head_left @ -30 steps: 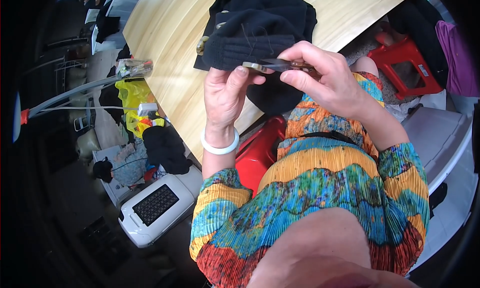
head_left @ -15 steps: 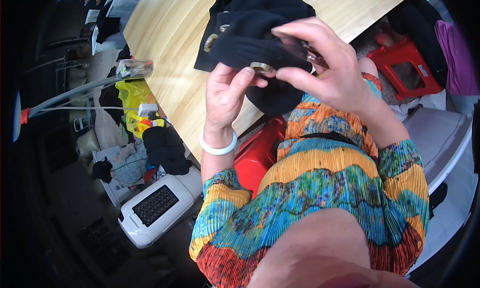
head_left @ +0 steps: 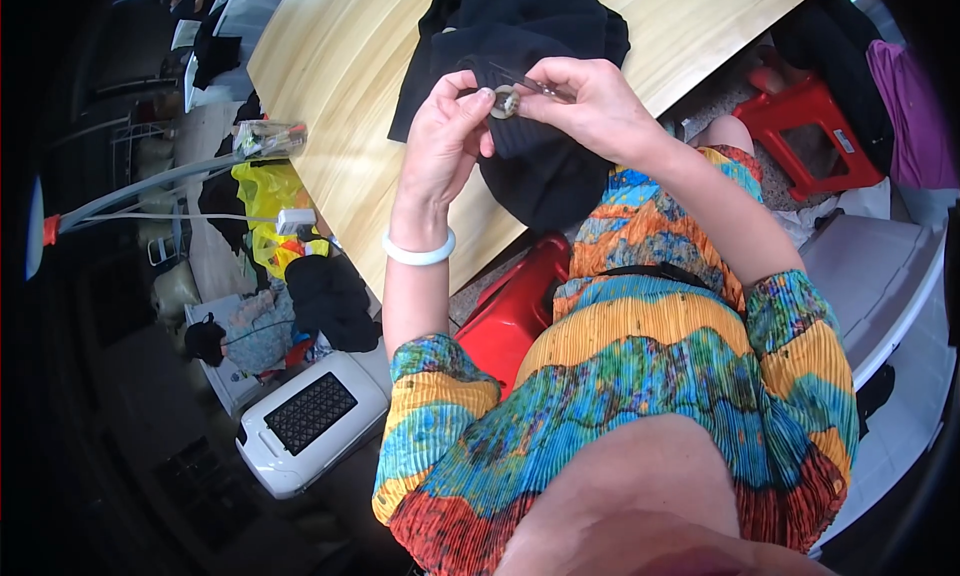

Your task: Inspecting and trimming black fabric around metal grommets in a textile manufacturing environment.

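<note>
A black garment (head_left: 545,26) lies bunched on the pale wooden table (head_left: 340,96), with one fold lifted toward me. My left hand (head_left: 445,136), a white bangle (head_left: 418,254) on its wrist, pinches a small round pale button (head_left: 506,102) at the edge of the fabric. My right hand (head_left: 595,106) grips the same fold from the right and holds a thin metal tool (head_left: 540,84) whose tip points at the button. What kind of tool it is I cannot tell. Both hands meet just above the table's near edge.
A red stool (head_left: 510,306) stands under the table edge by my knees, and another red stool (head_left: 810,126) is at the right. A white device with a black grid (head_left: 310,416), a yellow bag (head_left: 265,191) and dark clutter sit at the left. A white bin (head_left: 880,276) is on my right.
Both hands have lifted the fabric fold higher and drawn together. The right hand turned the thin tool toward the button, which the left fingers now pinch.
</note>
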`<state>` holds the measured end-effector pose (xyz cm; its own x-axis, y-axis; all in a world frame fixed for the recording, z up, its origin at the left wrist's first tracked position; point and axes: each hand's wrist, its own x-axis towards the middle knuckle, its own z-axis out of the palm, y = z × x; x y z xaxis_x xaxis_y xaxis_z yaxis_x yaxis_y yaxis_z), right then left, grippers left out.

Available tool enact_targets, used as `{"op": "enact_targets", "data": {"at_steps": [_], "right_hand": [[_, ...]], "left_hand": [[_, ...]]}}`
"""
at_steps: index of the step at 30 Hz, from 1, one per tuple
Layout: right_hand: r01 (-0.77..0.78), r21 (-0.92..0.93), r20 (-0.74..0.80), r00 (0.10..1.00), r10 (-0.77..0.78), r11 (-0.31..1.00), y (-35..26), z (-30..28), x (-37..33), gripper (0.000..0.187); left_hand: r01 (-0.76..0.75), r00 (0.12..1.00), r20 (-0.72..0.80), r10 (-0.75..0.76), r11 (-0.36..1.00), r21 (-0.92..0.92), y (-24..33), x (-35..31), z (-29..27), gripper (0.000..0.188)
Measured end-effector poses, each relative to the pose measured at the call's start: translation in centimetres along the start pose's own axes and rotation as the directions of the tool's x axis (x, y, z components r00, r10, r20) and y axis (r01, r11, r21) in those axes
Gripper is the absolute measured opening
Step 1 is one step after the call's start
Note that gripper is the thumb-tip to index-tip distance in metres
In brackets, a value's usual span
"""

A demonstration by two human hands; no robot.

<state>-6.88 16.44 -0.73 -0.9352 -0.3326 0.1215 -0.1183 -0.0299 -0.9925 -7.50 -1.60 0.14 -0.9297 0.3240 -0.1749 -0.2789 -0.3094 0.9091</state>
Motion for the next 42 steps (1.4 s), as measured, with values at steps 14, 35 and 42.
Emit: {"op": "enact_targets", "data": {"at_steps": [14, 35, 42], "right_hand": [[-0.225, -0.021, 0.323, 0.921, 0.22, 0.974, -0.2, 0.1, 2.2, 0.021], [0.133, -0.063, 0.051, 0.99, -0.13, 0.989, 1.8, 4.7, 1.6, 0.014], [0.044, -0.073, 0.017, 0.999, -0.043, 0.996, 0.3, 5.6, 1.1, 0.01]], "left_hand": [[-0.306, 0.829, 0.106, 0.549, 0.288, 0.908, 0.0, -3.8, 3.4, 0.048], [-0.031, 0.881, -0.414, 0.228, 0.902, 0.43, -2.3, -3.3, -1.0, 0.01], [-0.055, 0.911, -0.408, 0.066, 0.998, 0.039, -0.4, -4.4, 0.9, 0.011]]}}
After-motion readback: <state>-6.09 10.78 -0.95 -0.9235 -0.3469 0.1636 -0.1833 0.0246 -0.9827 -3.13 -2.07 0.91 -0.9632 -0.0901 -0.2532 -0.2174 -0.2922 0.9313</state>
